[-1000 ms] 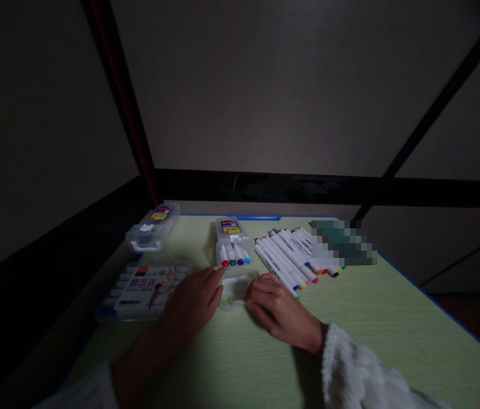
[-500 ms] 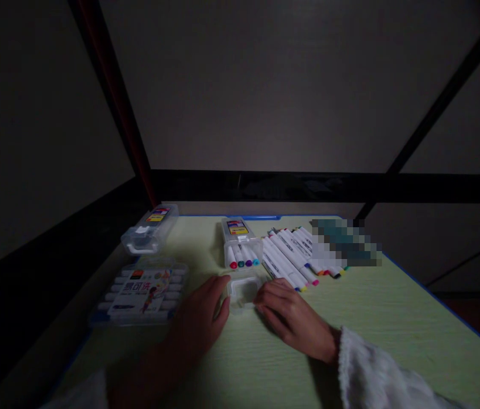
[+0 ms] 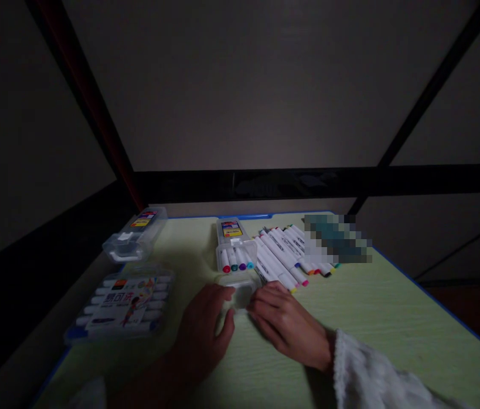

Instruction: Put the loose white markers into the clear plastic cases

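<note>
My left hand [image 3: 205, 329] and my right hand [image 3: 286, 324] rest on a pale green table [image 3: 393, 329], both gripping a small clear plastic lid [image 3: 240, 292] from either side. Just beyond it lies an open clear marker box [image 3: 233, 247] with several coloured marker ends showing. To its right, a row of loose white markers [image 3: 284, 255] with coloured caps lies on the table. The scene is dim.
A flat clear case of markers [image 3: 122, 304] lies at the near left. A closed clear marker box [image 3: 133, 241] sits at the far left corner. A blurred patch [image 3: 337, 238] covers something at the far right. Dark frame bars [image 3: 308, 182] run behind the table.
The view has shifted a little, and the things on the table sit further left in it. My hands have closed in on the clear lid, and my left thumb now lies over it.
</note>
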A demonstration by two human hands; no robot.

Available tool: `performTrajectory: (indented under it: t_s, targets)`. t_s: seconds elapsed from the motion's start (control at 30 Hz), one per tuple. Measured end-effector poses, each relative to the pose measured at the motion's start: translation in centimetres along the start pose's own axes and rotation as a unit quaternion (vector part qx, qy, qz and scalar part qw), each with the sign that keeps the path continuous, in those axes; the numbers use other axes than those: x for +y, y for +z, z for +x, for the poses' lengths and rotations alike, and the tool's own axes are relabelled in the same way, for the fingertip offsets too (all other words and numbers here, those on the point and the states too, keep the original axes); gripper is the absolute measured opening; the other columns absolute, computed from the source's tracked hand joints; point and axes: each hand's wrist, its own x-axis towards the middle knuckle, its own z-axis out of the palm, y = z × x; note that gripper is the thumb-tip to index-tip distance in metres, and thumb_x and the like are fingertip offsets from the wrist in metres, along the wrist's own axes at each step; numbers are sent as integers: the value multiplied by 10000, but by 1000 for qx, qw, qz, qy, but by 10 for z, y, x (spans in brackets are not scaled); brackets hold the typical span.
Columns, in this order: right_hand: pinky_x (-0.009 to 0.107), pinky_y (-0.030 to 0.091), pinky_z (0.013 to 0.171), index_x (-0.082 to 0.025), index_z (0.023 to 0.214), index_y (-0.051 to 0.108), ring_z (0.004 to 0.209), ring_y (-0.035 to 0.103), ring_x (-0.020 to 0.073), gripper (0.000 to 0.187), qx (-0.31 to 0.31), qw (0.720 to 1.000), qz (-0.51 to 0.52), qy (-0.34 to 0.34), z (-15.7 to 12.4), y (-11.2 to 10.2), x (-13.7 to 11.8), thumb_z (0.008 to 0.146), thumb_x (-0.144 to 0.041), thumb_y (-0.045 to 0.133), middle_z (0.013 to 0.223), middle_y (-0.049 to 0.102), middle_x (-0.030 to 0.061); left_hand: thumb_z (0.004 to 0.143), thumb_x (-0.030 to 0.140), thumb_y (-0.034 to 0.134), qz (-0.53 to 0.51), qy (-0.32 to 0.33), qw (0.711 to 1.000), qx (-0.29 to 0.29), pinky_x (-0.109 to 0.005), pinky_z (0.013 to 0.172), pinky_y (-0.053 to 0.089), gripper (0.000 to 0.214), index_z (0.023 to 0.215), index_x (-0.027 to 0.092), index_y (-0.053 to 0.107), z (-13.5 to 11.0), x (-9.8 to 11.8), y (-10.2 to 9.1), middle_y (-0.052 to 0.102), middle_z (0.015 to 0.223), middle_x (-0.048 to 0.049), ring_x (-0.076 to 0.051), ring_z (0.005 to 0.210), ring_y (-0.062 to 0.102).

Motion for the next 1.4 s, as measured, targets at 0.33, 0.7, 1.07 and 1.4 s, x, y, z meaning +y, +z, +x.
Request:
performTrajectory:
  t_s: [0.33, 0.7, 1.07, 1.4]
  targets:
    - [319, 337, 727, -163, 776, 535, 714, 483, 155, 203, -18, 1000, 6, 13, 1, -2, -1, 881, -130, 365, 739, 539, 32, 789, 38, 411, -78, 73, 994, -3, -256, 655, 448, 194, 837, 191, 520, 2, 18, -1, 609, 700, -9, -136, 655, 551]
    - [317, 342, 724, -170, 754, 510, 710, 475, 155, 199, 4, 1000, 14, 13, 2, 2, 0, 882, -122, 366, 730, 538, 27, 772, 32, 384, -54, 81, 994, -54, -276, 626, 407, 212, 749, 176, 537, -2, 17, 2, 575, 652, -11, -147, 629, 500]
    - [319, 351, 736, -171, 754, 513, 720, 485, 155, 203, 5, 1000, 21, 20, 1, 1, -2, 875, -122, 358, 741, 543, 30, 767, 25, 361, -22, 95, 994, -56, -292, 642, 416, 254, 750, 180, 562, 0, 13, 4, 575, 646, -17, -153, 631, 498]
    - [312, 343, 727, -172, 756, 515, 714, 476, 153, 198, -4, 1000, 15, 20, 3, 2, 0, 880, -128, 367, 738, 544, 25, 796, 42, 360, -56, 73, 993, -78, -282, 652, 385, 236, 766, 181, 548, -2, 8, 8, 578, 695, -17, -152, 659, 492]
